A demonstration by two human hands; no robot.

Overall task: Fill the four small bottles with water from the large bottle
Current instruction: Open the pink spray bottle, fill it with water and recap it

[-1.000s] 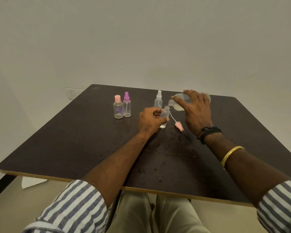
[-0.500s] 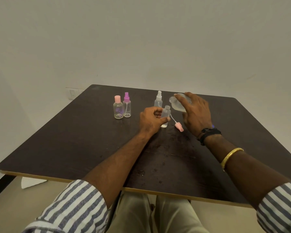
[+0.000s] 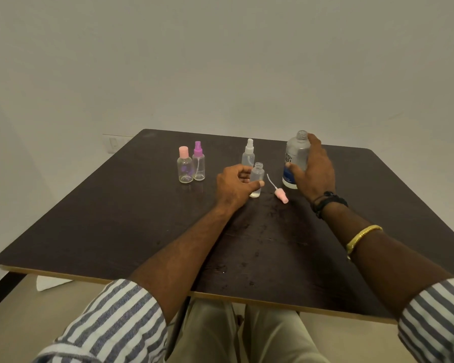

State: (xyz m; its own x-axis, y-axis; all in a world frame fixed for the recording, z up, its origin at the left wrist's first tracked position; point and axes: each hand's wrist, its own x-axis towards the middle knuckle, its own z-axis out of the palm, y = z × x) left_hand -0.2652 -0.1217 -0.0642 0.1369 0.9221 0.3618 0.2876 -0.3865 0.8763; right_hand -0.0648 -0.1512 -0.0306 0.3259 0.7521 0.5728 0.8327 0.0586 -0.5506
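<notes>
While the large bottle (image 3: pixel 296 158) is held upright and uncapped at the far right of the dark table (image 3: pixel 116 218), its body is gripped by the right hand (image 3: pixel 316 174), with the fingers curled round it. The open small bottle (image 3: pixel 257 179), standing nearby, is pinched by the left hand (image 3: pixel 233 187). A pink spray cap (image 3: pixel 281 196) is laid between them. A white-capped bottle (image 3: pixel 249 153) is seen just behind, and a pink-capped bottle (image 3: pixel 185 166) and a purple spray bottle (image 3: pixel 199 163) are set together farther left.
</notes>
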